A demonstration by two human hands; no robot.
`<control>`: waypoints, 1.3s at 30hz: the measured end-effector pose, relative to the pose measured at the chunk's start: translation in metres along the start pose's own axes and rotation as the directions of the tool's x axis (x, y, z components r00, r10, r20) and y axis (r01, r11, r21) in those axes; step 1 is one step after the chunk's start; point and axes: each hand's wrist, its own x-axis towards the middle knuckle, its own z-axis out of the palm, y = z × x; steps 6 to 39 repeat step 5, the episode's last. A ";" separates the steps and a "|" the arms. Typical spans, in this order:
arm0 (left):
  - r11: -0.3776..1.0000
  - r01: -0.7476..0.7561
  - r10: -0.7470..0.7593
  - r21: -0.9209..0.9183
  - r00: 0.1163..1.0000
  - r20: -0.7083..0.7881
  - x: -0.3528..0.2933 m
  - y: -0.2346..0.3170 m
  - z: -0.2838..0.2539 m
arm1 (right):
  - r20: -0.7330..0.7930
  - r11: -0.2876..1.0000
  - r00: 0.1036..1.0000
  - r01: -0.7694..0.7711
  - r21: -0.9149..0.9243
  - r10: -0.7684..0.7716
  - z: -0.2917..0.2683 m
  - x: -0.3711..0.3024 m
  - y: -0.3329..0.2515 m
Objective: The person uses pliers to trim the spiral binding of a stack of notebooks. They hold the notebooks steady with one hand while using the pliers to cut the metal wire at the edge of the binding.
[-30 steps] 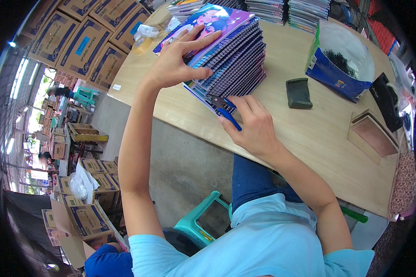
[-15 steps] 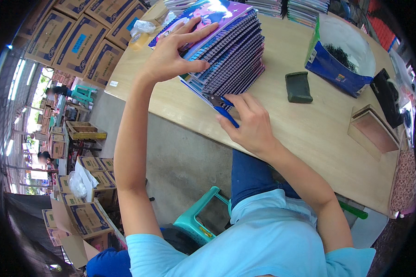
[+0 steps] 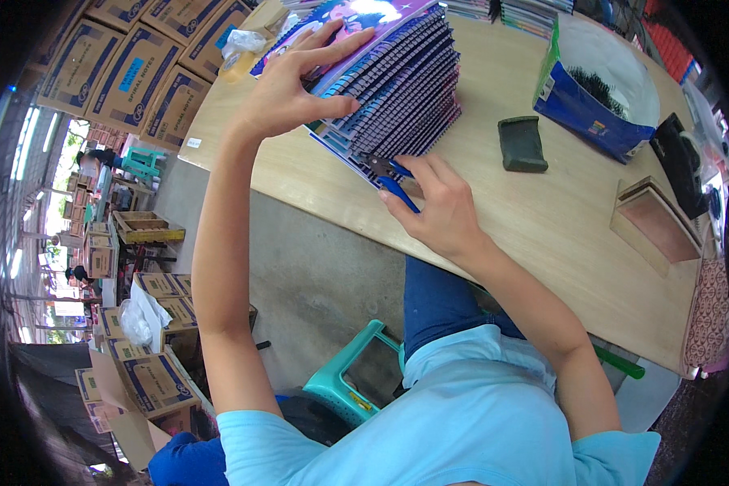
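Note:
A stack of spiral notebooks (image 3: 405, 89) with dark wire spines stands on the table, its top cover purple and picture-printed. My left hand (image 3: 300, 85) grips the upper notebooks at the corner, fingers spread over the cover and thumb against the edges by the spines. In my right hand (image 3: 437, 202) is a pair of blue-handled pliers (image 3: 398, 193), its handles somewhat apart. Their metal jaws are at the lower end of the stack's spines; whether they close on a wire is too small to tell.
On the wooden table (image 3: 543, 243), a dark green block (image 3: 522, 144) lies right of the stack. Beyond it are a blue box (image 3: 595, 130) holding black wire coils and a wooden stand (image 3: 656, 227). Cartons (image 3: 138, 73) rise at the left; a teal stool (image 3: 348, 373) is below the table edge.
The pliers have shifted slightly along the spine ends, and the right hand has turned a little with them. My left hand keeps its hold, slightly farther left in view.

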 end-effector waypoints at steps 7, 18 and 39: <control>0.997 -0.075 0.075 -0.026 0.997 -0.002 0.001 -0.002 -0.001 | 0.587 0.456 0.675 -0.737 0.500 0.447 0.000 0.010 0.011; 0.997 -0.075 0.075 -0.026 0.997 -0.002 0.001 -0.002 -0.001 | 0.587 0.456 0.675 -0.737 0.500 0.447 0.000 0.010 0.011; 0.997 -0.075 0.075 -0.026 0.997 -0.002 0.001 -0.002 -0.001 | 0.587 0.456 0.675 -0.737 0.500 0.447 0.000 0.010 0.011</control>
